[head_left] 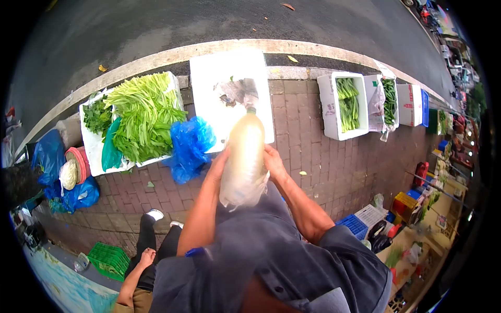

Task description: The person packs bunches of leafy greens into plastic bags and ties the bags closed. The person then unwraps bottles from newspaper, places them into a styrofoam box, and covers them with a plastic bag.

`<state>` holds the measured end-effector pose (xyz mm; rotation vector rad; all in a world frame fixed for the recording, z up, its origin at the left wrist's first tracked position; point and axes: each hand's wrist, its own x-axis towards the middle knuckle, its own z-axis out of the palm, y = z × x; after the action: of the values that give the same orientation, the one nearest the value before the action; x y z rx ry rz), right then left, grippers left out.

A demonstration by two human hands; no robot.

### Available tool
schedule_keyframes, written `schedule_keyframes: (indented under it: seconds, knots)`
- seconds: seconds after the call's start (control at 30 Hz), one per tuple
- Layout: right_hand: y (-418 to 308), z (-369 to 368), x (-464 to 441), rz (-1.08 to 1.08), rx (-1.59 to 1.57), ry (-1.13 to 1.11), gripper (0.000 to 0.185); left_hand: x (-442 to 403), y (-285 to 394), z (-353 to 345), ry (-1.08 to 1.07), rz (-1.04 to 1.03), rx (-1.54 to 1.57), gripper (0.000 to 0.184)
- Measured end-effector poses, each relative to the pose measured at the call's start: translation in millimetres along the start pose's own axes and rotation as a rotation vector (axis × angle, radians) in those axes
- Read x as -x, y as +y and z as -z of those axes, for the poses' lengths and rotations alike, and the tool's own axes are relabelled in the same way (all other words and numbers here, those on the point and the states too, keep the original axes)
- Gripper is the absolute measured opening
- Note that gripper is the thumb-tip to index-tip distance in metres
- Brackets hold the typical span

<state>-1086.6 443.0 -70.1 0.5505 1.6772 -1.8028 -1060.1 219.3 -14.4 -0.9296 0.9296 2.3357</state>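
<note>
Held upright before my chest is a large, pale, bottle-shaped thing (243, 151) with a narrow green top and loose clear plastic round its lower end. Glare blurs it, and I cannot tell its exact kind. My left hand (221, 163) grips one side and my right hand (273, 160) the other, with fingers partly hidden behind it. Beyond its top is a white foam box (207, 78), with crumpled greyish paper (243, 92) and dark scraps on it. A blue plastic bag (192, 146) lies left of my left hand.
Leafy greens (143, 115) fill a foam box at left, near blue bags (49, 156). Foam boxes of green vegetables (348, 107) stand at right along the kerb. A person's hand (148, 256) rests lower left beside a green crate (108, 260). Crates (353, 226) stand lower right.
</note>
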Motion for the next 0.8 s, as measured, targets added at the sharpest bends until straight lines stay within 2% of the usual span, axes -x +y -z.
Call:
schedule_keyframes:
  seconds: [0.03,0.1,0.23,0.3,0.37,0.43,0.5,0.57,0.67,0.73,0.8]
  knots:
    - [6.3,0.0,-1.9,0.0,-0.034,0.011,0.029,-0.9,-5.7,5.6,0.001,-0.017,-0.035,0.064]
    - [-11.8,-11.1,14.6,-0.062,-0.084,0.011,0.03,-12.1,-31.0,30.2,-0.026,-0.064,-0.018,0.074]
    - [-45.7,-24.9,41.9,-0.284,-0.168,0.01,0.036,-17.3,-53.5,56.2,-0.007,0.013,0.103,0.076]
    - [-53.7,-18.6,42.1,-0.366,0.144,-0.01,0.044,-15.4,-50.8,54.2,-0.032,0.027,0.101,0.07]
    - [-65.7,-6.6,43.1,-0.287,0.562,-0.136,0.051,-8.3,-46.8,50.7,0.022,0.083,0.102,0.064]
    - [-97.9,7.0,26.6,-0.015,1.076,-0.374,0.058,-2.8,-38.2,46.0,0.037,0.123,0.095,0.059]
    - [-157.0,0.7,25.2,0.02,1.149,-0.107,0.06,-2.0,-32.4,41.4,0.014,0.143,0.09,0.055]
    - [-149.4,15.8,-7.0,0.08,0.593,-0.04,0.057,-5.9,-27.5,39.4,-0.078,0.103,-0.055,0.055]
    - [-151.8,-6.3,-28.9,-0.31,-0.065,-0.127,0.05,-21.2,-36.5,38.3,-0.204,0.08,-0.121,0.056]
    - [-157.5,-12.9,-28.0,-0.258,-0.026,-0.078,0.043,-16.4,-25.8,28.4,-0.314,0.129,-0.042,0.058]
    - [-156.2,-16.1,-28.1,-0.171,-0.079,-0.044,0.033,-8.3,-18.3,16.0,-0.234,0.116,0.021,0.058]
